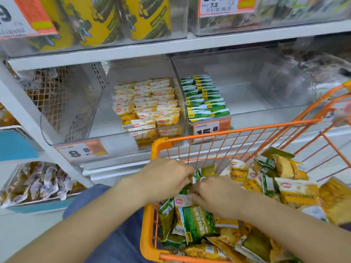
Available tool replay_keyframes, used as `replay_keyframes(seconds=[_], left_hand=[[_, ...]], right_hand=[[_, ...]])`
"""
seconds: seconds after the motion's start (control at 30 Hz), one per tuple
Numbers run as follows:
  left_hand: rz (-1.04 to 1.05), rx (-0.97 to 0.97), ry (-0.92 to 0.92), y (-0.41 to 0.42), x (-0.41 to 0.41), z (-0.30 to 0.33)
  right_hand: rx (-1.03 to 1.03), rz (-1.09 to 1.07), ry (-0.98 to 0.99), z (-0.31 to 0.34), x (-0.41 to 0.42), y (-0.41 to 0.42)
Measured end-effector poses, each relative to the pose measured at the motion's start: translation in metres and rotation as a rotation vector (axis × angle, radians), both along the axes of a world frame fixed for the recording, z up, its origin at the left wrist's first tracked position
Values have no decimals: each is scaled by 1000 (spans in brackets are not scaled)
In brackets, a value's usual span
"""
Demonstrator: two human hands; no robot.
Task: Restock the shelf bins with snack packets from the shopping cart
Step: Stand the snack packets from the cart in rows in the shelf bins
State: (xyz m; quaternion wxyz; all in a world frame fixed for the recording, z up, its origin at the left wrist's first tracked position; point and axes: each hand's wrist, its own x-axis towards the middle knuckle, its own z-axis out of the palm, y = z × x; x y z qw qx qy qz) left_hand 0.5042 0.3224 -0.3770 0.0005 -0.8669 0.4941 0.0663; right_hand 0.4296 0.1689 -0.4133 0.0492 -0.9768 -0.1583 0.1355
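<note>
Both hands' fingers [187, 178] seemingly pinch packets [197, 174].

White metal shelving [133, 52] in tiers, with a perforated back panel [96, 73]. Orange-and-white price tags [81, 149] clipped along the shelf edges. Pale floor [22, 230] below. Blue crate [17, 145] at far left. Even, bright store lighting throughout.

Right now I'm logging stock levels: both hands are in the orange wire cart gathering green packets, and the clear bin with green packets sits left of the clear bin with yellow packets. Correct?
Not quite. The head view shows the clear bin with green packets to the right of the clear bin with yellow packets. The rest stands: left hand and right hand gather green packets in the orange wire cart.
</note>
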Motion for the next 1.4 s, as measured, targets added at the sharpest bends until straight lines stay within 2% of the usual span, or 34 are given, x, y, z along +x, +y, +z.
replay_keyframes(seconds=[0.1, 0.2, 0.3, 0.37, 0.43, 0.53, 0.67, 1.03, 1.13, 1.3, 1.4], left_hand=[[54, -65, -80, -2, 2, -6], [98, -198, -9, -2, -1, -5], [222, -449, 326, -1, 3, 1], [313, -667, 602, 0, 8, 8], [405, -802, 819, 1, 11, 17], [476, -823, 1006, 4, 11, 27], [416, -755, 1078, 8, 4, 27], [516, -798, 1013, 28, 6, 53], [607, -899, 830, 46, 22, 61], [818, -1139, 557, 81, 71, 63], [910, -1121, 434, 96, 106, 54]], right_hand=[[-24, -14, 65, -8, 5, 1], [136, -97, 145, -4, 9, -2], [353, -158, 135, 18, 15, -14], [477, -189, 70, 34, 17, -22], [629, -243, 6, 45, 18, -28], [845, -278, -54, 53, 16, -30], [1004, -304, -139, 62, 14, -31], [664, -351, -374, 96, 39, -13], [620, -373, -404, 98, 52, 0], [369, -507, -328, 73, 74, -3], [112, -439, -363, 48, 75, -2]])
